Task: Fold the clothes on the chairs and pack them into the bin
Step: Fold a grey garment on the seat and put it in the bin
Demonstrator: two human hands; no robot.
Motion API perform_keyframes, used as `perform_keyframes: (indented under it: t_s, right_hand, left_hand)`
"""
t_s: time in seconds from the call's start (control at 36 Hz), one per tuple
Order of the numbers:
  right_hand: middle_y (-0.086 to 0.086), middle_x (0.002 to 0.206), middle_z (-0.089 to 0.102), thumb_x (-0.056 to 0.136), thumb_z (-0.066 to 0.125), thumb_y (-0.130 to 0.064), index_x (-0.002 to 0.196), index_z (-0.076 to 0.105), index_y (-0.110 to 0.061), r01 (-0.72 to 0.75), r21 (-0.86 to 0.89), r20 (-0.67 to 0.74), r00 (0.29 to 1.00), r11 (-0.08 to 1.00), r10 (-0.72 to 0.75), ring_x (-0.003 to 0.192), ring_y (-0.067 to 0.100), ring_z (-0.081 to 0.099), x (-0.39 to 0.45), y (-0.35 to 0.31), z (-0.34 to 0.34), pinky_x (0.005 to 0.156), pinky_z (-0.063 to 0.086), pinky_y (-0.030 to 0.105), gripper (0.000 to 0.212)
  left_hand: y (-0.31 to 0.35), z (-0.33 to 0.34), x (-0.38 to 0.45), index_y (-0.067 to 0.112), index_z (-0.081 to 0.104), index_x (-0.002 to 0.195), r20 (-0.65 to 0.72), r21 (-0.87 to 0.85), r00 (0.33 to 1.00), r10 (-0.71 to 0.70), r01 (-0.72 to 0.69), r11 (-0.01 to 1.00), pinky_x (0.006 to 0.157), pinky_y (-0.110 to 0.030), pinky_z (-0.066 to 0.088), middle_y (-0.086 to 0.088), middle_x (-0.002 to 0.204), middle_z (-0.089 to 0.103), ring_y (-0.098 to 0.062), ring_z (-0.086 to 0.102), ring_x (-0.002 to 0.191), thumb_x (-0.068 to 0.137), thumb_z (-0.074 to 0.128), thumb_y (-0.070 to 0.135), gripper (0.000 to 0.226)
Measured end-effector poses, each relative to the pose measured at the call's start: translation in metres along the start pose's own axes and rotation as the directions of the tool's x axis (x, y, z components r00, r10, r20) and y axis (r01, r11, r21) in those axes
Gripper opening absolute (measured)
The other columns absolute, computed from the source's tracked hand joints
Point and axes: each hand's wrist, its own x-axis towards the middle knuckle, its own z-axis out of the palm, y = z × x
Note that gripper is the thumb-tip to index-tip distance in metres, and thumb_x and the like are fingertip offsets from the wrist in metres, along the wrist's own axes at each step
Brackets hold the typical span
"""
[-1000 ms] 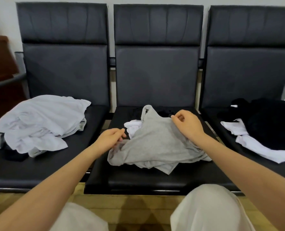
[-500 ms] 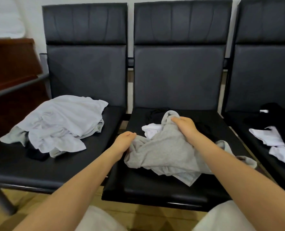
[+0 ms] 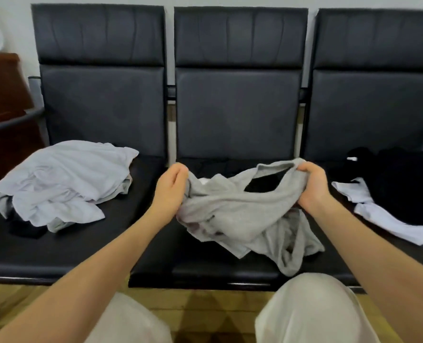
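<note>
A grey tank top [image 3: 232,214] is raised a little above the middle chair seat [image 3: 188,266], its lower part crumpled on the seat. My left hand [image 3: 172,186] grips its left upper edge and my right hand [image 3: 312,181] grips its right upper edge, with the neck opening stretched between them. A dark garment [image 3: 220,165] lies under it at the back of the seat. A pale grey pile [image 3: 64,179] sits on the left chair. Black clothing [image 3: 403,184] over a white garment [image 3: 383,219] lies on the right chair. No bin is in view.
Three black padded chairs stand in a row against a pale wall. A dark wooden cabinet [image 3: 2,100] and an armrest bar [image 3: 10,122] are at the left. My knees in light trousers [image 3: 312,310] sit just before the seats, over a wooden floor [image 3: 205,305].
Both hands have taken hold of the grey top's upper edge and pulled apart, lifting and spreading it. The camera swung left and then back to the middle.
</note>
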Motion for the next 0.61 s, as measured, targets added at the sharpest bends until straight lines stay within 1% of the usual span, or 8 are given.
perform_keyframes:
  t_s: [0.08,0.17,0.28,0.39,0.44,0.5,0.56,0.61]
  right_hand:
    - [0.005,0.060,0.052,0.087,0.039,-0.009,0.068,0.046,-0.012,-0.037,-0.014,-0.017,0.999,0.999,0.037,0.058,0.019,0.049,-0.002,0.021,-0.026,0.059,0.043,0.029,0.020]
    - [0.003,0.060,0.046,0.091,0.046,-0.020,0.072,0.048,-0.014,-0.108,-0.018,0.041,0.993,0.994,0.108,0.059,0.018,0.044,-0.003,0.035,-0.041,0.063,0.042,0.029,0.020]
    - [-0.003,0.101,0.061,0.097,0.055,-0.034,0.116,0.059,-0.020,-0.172,-0.204,0.038,0.982,0.964,0.183,0.098,0.013,0.056,-0.004,0.041,-0.039,0.093,0.048,0.033,0.024]
    - [0.005,0.086,0.070,0.098,0.054,-0.030,0.096,0.069,-0.014,-0.121,-0.275,0.028,0.991,0.954,0.134,0.076,0.016,0.067,-0.003,0.033,-0.027,0.067,0.050,0.031,0.022]
    - [0.005,0.092,0.071,0.097,0.055,-0.030,0.099,0.069,-0.014,-0.099,-0.266,0.013,0.994,0.959,0.107,0.083,0.017,0.067,0.000,0.026,-0.022,0.071,0.051,0.032,0.021]
    - [0.007,0.101,0.071,0.096,0.056,-0.029,0.102,0.069,-0.014,-0.073,-0.254,0.010,0.997,0.964,0.079,0.094,0.020,0.066,0.002,0.021,-0.019,0.076,0.052,0.034,0.020]
    - [0.008,0.107,0.071,0.095,0.057,-0.030,0.110,0.068,-0.012,-0.055,-0.277,0.009,0.998,0.959,0.060,0.100,0.021,0.066,0.003,0.019,-0.018,0.080,0.053,0.035,0.026]
    - [0.009,0.111,0.070,0.094,0.059,-0.031,0.116,0.067,-0.011,-0.052,-0.296,-0.009,0.999,0.954,0.052,0.104,0.022,0.066,0.003,0.020,-0.019,0.084,0.053,0.035,0.031]
  left_hand:
    - [-0.027,0.002,-0.015,0.013,0.042,0.060,0.402,0.233,0.912,-0.082,-0.015,0.972,0.061,-0.030,0.038,0.003,0.060,0.043,-0.006,0.040,0.059,0.092,0.051,0.028,0.037]
    - [-0.046,-0.004,-0.027,0.014,0.043,0.058,0.571,0.462,0.769,-0.288,-0.011,0.887,0.059,-0.028,0.036,0.007,0.052,0.040,-0.004,0.039,0.051,0.097,0.054,0.036,0.046]
    - [-0.050,-0.014,-0.031,0.011,0.050,0.065,0.437,0.586,0.817,-0.377,0.060,0.808,0.059,-0.027,0.038,0.008,0.052,0.048,-0.004,0.045,0.051,0.091,0.053,0.054,0.051]
    - [-0.040,-0.022,-0.032,0.016,0.062,0.090,0.348,0.580,0.828,-0.441,0.179,0.795,0.073,-0.030,0.049,0.005,0.080,0.067,-0.010,0.062,0.075,0.076,0.061,0.070,0.056]
    - [-0.035,-0.019,-0.036,0.018,0.062,0.088,0.389,0.550,0.797,-0.462,0.201,0.810,0.071,-0.028,0.048,0.006,0.079,0.066,-0.008,0.060,0.073,0.074,0.065,0.067,0.051]
    - [-0.033,-0.014,-0.037,0.021,0.057,0.080,0.366,0.561,0.869,-0.333,0.079,0.824,0.065,-0.025,0.044,0.007,0.075,0.061,-0.007,0.056,0.070,0.076,0.069,0.060,0.041]
    - [-0.032,-0.008,-0.035,0.022,0.052,0.073,0.259,0.578,0.965,-0.044,-0.118,0.807,0.062,-0.024,0.040,0.006,0.073,0.053,-0.009,0.050,0.071,0.078,0.070,0.052,0.036]
    - [-0.025,-0.001,-0.035,0.018,0.053,0.063,0.187,0.566,0.978,0.093,-0.185,0.803,0.059,-0.028,0.041,0.003,0.067,0.049,-0.012,0.048,0.066,0.081,0.064,0.054,0.042]
